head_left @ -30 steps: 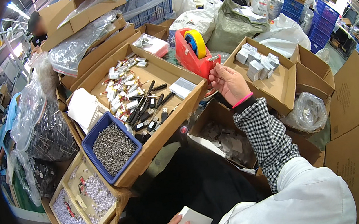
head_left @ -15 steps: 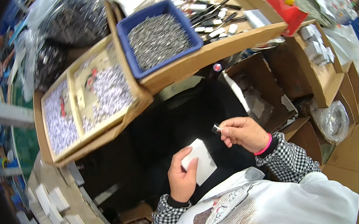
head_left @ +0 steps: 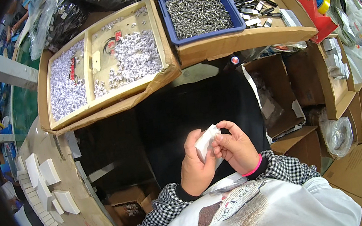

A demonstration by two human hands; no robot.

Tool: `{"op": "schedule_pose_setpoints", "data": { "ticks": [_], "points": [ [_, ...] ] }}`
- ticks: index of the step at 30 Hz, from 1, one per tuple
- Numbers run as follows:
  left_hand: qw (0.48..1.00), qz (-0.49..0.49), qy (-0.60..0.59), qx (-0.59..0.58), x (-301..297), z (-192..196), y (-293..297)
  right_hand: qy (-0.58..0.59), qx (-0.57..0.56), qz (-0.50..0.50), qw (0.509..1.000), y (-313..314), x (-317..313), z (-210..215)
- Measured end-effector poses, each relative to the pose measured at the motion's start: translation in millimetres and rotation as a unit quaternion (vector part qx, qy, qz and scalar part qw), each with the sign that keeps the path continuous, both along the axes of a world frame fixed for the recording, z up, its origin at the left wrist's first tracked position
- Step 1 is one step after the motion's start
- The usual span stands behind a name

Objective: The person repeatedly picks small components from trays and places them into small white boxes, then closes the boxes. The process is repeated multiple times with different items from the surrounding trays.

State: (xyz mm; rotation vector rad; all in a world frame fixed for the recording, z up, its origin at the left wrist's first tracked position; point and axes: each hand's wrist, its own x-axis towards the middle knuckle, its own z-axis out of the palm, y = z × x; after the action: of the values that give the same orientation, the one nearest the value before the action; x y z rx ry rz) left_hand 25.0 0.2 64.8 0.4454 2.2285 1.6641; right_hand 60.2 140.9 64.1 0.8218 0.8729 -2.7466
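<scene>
A small flat white box (head_left: 206, 142) is held over my lap, tilted, in my left hand (head_left: 196, 168). That hand is closed, fingers along one side and thumb near the lower edge. My right hand (head_left: 236, 149) meets the box at its right end, with index finger at the top corner and thumb pressed against the near side. Its fingers are closed on the box there. Whether a small metal piece is still between them is hidden.
Ahead stand a divided wooden tray (head_left: 88, 70) of small white parts and a blue bin (head_left: 242, 26) of small metal parts. White boxes (head_left: 42, 190) lie on the left table (head_left: 89, 216). Open cardboard boxes (head_left: 304, 142) and a red box (head_left: 309, 9) are at right.
My right hand has moved left, from apart to touching the white box. The small dark, shiny piece it pinched no longer shows. The view has shifted, with trays now further right and higher.
</scene>
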Motion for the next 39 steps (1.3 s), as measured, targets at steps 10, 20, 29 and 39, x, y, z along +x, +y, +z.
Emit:
{"op": "schedule_pose_setpoints", "data": {
  "ticks": [10,20,29,39],
  "points": [
    [0.996,-0.048,0.081,0.001,-4.9,-0.4,-3.9,-0.002,0.135,0.019,0.991,-4.5,-4.3,5.1],
    [0.999,0.003,0.036,0.016,-2.0,-6.1,-7.0,-0.047,0.167,0.104,0.979,-4.8,2.4,0.1],
    [0.986,0.121,-0.091,0.067,-4.7,-21.7,-11.4,-0.066,0.241,0.28,0.927,-8.3,-5.4,2.9],
    [0.911,0.29,0.282,-0.085,-39.6,72.9,-108.1,0.048,0.357,0.305,0.882,-5.8,-27.3,47.8]
  ]
}}
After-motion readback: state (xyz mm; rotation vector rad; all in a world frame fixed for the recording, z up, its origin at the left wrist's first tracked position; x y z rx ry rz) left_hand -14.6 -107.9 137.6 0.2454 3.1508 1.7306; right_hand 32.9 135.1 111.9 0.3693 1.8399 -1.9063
